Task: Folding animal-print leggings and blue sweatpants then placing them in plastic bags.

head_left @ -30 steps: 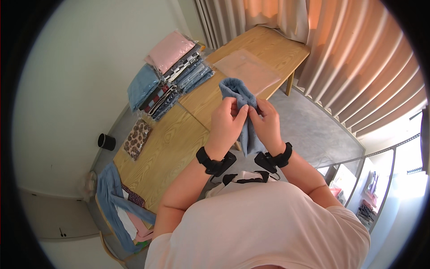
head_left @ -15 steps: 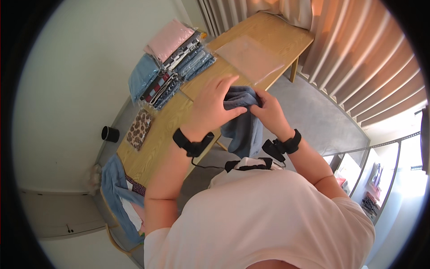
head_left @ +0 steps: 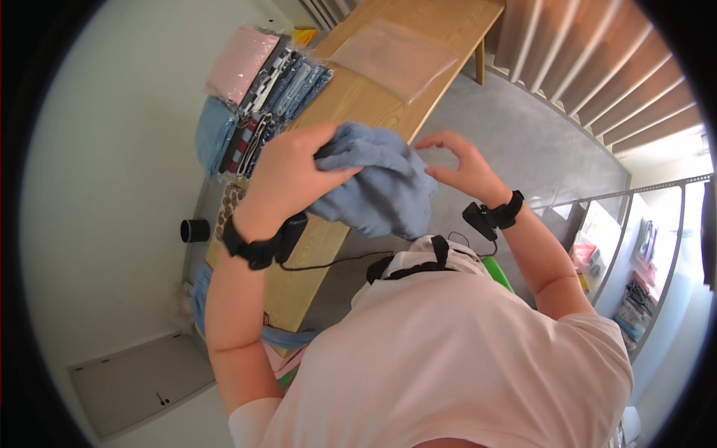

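Observation:
A bunched blue-grey garment (head_left: 385, 187) hangs in front of my chest, its folds loose and its exact kind unclear. My left hand (head_left: 295, 168) is closed on its upper left part, the thumb over the cloth and the other fingers partly hidden. To the right of the fabric is my right hand (head_left: 467, 170), its thumb and fingers curved apart with a gap between them. Its fingertips come close to the garment's edge but hold none of it.
A long wooden table (head_left: 306, 261) runs from lower left to the far side. Stacked bagged clothes (head_left: 243, 67) lie along its left edge, and a flat clear plastic bag (head_left: 396, 56) farther back. A black bin (head_left: 195, 231) is by the wall; shelving (head_left: 627, 246) stands at right.
My right hand has let go of the garment and moved a little right. With my left hand, the garment has shifted left and now spreads wider. My view has turned somewhat.

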`<state>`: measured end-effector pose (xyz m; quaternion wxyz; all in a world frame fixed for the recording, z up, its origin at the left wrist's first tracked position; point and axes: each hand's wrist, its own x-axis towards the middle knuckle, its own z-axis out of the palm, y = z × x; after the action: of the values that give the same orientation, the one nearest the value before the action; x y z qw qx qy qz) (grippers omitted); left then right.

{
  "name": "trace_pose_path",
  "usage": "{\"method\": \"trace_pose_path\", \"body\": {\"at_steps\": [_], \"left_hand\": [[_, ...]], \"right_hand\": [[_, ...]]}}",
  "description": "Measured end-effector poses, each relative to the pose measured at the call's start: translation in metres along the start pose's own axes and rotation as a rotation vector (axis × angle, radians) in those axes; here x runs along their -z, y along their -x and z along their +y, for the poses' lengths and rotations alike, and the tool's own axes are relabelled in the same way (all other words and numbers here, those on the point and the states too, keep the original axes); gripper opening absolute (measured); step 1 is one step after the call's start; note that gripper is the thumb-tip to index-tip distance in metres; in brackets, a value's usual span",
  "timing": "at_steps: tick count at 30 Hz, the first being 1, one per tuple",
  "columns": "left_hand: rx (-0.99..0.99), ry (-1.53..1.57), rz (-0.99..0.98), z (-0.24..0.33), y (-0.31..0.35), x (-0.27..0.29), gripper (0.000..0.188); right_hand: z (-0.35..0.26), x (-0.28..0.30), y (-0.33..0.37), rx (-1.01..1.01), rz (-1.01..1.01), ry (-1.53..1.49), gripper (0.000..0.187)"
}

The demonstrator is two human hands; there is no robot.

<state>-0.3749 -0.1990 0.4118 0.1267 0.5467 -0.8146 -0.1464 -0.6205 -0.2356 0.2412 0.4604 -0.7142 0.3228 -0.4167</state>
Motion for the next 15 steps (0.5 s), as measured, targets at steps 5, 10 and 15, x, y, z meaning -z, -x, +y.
{"method": "trace_pose_path", "body": {"at_steps": [5, 10, 15], "left_hand": [[0.017, -0.008, 0.021, 0.017, 0.006, 0.031, 0.051], [0.005, -0.274, 0.072, 0.027, 0.017, 0.062, 0.049], [0.067, -0.412, 0.121, 0.032, 0.042, 0.098, 0.048]], "right_hand": [[0.082, -0.023, 0.037, -0.306, -0.212, -0.068, 0.048], [0.148, -0.086, 0.045, -0.273, -0.148, -0.138, 0.044], [0.183, -0.105, 0.046, -0.445, -0.379, 0.081, 0.028]]}}
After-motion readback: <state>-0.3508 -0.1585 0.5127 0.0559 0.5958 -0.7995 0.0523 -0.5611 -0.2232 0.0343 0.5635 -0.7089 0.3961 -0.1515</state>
